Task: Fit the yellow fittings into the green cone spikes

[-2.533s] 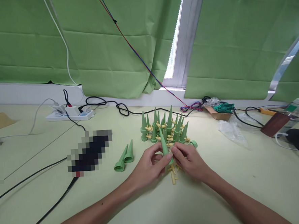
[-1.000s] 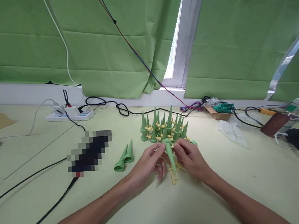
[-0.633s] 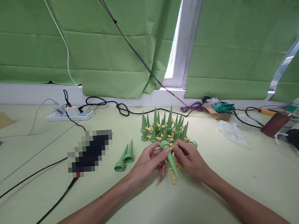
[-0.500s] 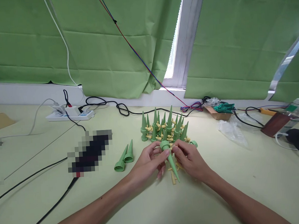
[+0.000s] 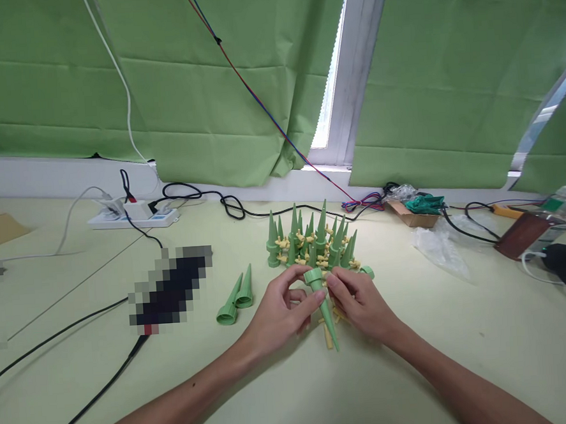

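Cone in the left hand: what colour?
The cone in the left hand is plain green; seen best in the head view.

I see plain light green on the spike (image 5: 326,313), pale yellow on the loose connectors (image 5: 328,337), and a deeper creased green across the curtain (image 5: 209,101).

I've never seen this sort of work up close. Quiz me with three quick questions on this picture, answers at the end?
1. In the picture, the tip of the held green cone points: a) up; b) down; c) left.
2. True or false: the plastic bag lies right of the right hand.
3. Fill in: ___ loose green cones lie left of the left hand.

Key: 1 b; 2 true; 3 two.
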{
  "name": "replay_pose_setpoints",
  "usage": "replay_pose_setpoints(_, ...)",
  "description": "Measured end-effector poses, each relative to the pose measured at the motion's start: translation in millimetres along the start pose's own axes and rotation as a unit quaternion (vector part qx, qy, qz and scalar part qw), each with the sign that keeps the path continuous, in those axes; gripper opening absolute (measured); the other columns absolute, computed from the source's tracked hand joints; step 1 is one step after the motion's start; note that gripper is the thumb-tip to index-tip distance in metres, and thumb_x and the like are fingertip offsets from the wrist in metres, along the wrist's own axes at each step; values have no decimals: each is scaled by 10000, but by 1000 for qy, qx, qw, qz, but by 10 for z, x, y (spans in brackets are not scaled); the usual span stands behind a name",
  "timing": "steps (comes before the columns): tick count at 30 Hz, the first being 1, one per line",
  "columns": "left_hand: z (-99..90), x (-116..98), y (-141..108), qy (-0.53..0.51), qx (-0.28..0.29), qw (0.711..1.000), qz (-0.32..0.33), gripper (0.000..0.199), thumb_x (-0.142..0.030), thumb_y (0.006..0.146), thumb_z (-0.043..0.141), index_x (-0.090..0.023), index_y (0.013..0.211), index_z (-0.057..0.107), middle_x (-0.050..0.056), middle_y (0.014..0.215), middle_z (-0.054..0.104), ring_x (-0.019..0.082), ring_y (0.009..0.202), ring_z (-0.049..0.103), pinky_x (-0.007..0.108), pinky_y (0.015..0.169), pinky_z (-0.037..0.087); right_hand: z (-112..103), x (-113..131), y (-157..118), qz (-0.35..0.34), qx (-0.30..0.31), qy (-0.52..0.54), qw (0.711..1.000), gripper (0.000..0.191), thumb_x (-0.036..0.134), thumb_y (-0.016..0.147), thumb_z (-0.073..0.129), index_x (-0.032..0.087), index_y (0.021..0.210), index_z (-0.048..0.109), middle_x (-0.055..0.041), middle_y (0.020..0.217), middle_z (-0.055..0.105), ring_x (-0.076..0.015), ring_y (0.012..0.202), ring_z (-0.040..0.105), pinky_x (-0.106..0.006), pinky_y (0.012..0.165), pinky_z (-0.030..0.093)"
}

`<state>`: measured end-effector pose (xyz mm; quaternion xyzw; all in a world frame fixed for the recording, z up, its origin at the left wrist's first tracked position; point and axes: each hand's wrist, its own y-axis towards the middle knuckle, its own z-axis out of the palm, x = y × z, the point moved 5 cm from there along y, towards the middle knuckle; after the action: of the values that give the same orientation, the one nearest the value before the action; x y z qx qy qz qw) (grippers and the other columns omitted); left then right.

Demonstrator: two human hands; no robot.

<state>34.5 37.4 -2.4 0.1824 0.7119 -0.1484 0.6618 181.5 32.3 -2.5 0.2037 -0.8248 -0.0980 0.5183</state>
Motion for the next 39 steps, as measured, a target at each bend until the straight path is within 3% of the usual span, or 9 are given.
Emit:
replay_pose_setpoints(7,-16,-7,-33,49,-18,998,30,473,-459,856,650,-193,1220,506,-81,550,418,97,464,428,222,470,331,8,18,-6,-1,5,16,1000,423,407,1017,376,215,644,325,52,552,325,-102,477,308,-248,458,259)
replay_pose_setpoints(24,-3,-90,-77,150,-51,983,89,431,-399,869,633,-216,1249,543,-28,647,510,147,599,495,266,597,451,18,4,-12,16,13,37,999,497,467,1023,339,209,599,358,54,477,346,-95,422,315,-250,449,272)
replay_pose_setpoints(33,14,-153,-129,255,-65,946,188,338,-294,909,585,-223,1238,546,19,840,623,113,603,536,244,583,461,15,8,-9,16,17,47,999,522,430,1023,351,201,554,377,35,465,394,-99,432,359,-250,475,306)
replay_pose_setpoints(39,9,-161,-124,245,-67,952,171,384,-298,909,587,-247,1277,489,39,987,637,106,611,533,243,575,458,17,9,-19,19,16,68,997,492,412,1031,355,199,588,386,42,493,375,-97,452,351,-245,473,300)
